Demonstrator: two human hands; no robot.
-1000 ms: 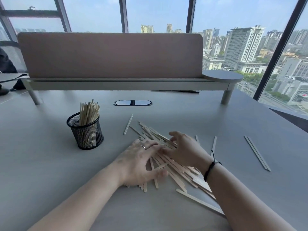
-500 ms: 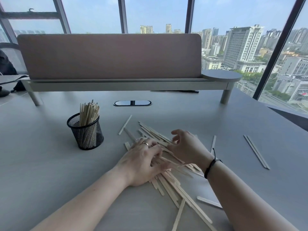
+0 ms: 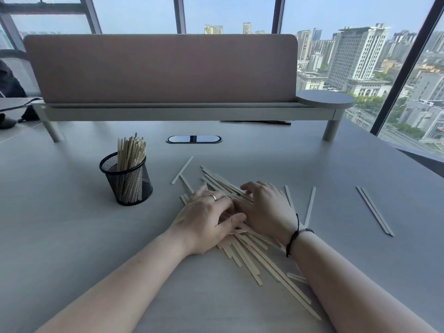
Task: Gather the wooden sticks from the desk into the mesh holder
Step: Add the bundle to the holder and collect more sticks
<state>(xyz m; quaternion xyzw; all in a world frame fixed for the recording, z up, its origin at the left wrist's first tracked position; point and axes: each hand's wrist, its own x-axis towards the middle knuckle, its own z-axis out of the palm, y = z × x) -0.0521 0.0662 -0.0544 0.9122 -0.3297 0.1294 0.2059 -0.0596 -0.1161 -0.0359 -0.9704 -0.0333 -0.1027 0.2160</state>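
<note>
Partly done: one bundle stands in your mesh holder (image 3: pixel 126 180) at centre left; the main pile of sticks (image 3: pixel 254 255) and strays (image 3: pixel 374 210) at right remain on the desk (image 3: pixel 72 236), your left hand (image 3: pixel 206 222) and right hand (image 3: pixel 266 207) curled, fingers raking that pile together.

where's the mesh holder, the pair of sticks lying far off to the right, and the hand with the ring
mesh holder (image 3: pixel 131 186): head view, on its front mesh wall.
pair of sticks (image 3: pixel 374 210): head view, about midway along their length.
left hand (image 3: pixel 206 219): head view, on the back of the hand, below the ring.
</note>
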